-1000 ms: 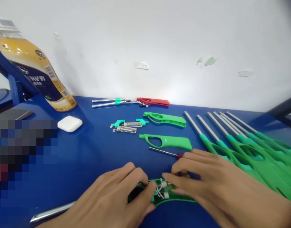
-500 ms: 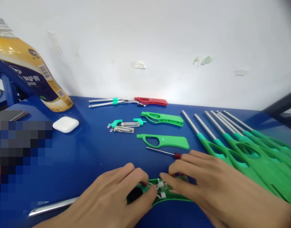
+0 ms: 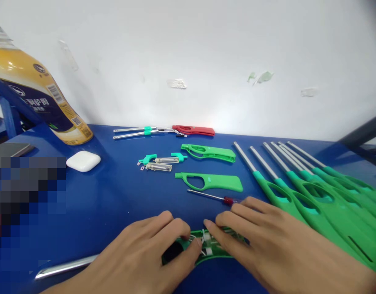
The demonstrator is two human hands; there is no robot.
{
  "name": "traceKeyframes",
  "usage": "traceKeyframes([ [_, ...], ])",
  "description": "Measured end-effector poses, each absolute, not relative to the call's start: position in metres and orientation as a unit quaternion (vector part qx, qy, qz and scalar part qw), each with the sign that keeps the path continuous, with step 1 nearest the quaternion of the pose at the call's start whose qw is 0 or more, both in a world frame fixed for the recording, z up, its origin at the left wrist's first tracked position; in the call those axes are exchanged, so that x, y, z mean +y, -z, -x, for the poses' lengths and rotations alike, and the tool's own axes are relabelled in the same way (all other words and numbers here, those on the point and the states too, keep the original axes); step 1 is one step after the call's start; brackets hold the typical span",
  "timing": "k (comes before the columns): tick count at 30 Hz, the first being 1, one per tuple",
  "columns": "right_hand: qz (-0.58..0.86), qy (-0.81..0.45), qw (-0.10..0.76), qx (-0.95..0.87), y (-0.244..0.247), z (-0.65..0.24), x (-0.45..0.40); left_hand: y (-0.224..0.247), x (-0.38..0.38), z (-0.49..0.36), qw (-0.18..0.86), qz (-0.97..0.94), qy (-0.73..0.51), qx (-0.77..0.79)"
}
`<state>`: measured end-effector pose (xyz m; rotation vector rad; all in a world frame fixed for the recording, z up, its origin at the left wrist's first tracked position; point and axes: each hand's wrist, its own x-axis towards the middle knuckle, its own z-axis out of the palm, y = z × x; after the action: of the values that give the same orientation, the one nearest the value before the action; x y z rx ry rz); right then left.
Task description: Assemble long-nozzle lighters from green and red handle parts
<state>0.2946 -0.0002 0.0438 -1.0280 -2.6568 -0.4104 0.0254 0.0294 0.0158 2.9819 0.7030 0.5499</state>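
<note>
we apparently seat white wires (image 3: 203, 252) in a green lighter shell (image 3: 219, 250) at the table (image 3: 108, 196); our left hand (image 3: 151, 253) pinches it, right hand (image 3: 261, 241) lies across it, grip unclear; next likely calls for steady pressing.

On my head feed, I observe two bare hands: left hand (image 3: 142, 249) and right hand (image 3: 264, 237). Both wrists (image 3: 335, 261) are likewise uncovered. Fingers (image 3: 224, 241) are slender, with rounded knuckles (image 3: 166, 216); nail detail is indistinct.

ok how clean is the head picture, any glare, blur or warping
Head view: bright glare along the tube; head view, left edge: bottle leaning, probably lens distortion; head view, lower left: blocky pixelation hides what's there; head view, upper right: darkened corner.
</note>
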Motion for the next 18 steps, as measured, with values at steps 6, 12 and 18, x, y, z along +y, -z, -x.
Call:
traceKeyframes([
  [6,0.353,0.119,0.126,-0.919,-0.043,-0.298,-0.003,-0.018,0.029,-0.026,0.001,-0.957,-0.168,0.237],
  [12,0.372,0.088,0.154,-0.911,-0.05,-0.299,0.001,-0.004,0.032,-0.024,-0.022,-0.952,-0.223,0.206],
  [18,0.465,0.122,0.139,-0.866,-0.048,-0.32,0.018,-0.008,0.034,-0.027,-0.031,-0.947,-0.239,0.211],
])
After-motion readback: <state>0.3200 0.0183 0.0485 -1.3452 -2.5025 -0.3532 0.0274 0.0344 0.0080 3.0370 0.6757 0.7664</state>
